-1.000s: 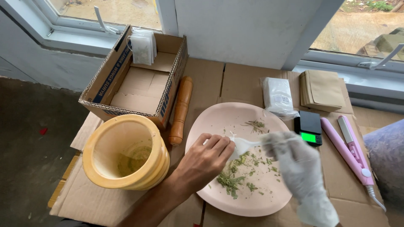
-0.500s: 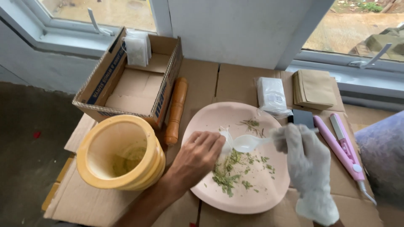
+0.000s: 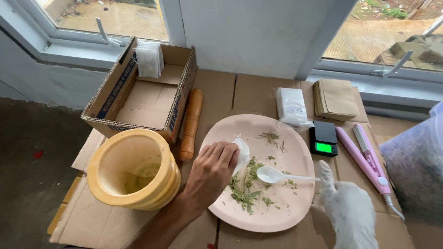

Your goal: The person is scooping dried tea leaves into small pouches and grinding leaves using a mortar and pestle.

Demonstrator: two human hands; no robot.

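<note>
Herbs [image 3: 244, 191] lie in a loose green pile on the pink plate [image 3: 295, 138] in the lower centre of the frame, and I judge the filling is only at its beginning. My left hand [image 3: 212, 173] pinches a small white bag [image 3: 242, 154] with the fingers closed on its edge, just above the pile. My right hand [image 3: 348, 210], in a white glove, holds the handle of a white plastic spoon [image 3: 272, 174]; its fingers are curled narrow around it. The spoon bowl looks empty and rests on the plate beside the herbs. Most of the herbs are not yet in the bag, as far as I see. At right centre stand a small black scale [image 3: 323, 138] and a pink sealing tool [image 3: 364, 159]. At left stands a yellow mortar [image 3: 134, 170] with a wooden pestle [image 3: 190, 124] beside it.
</note>
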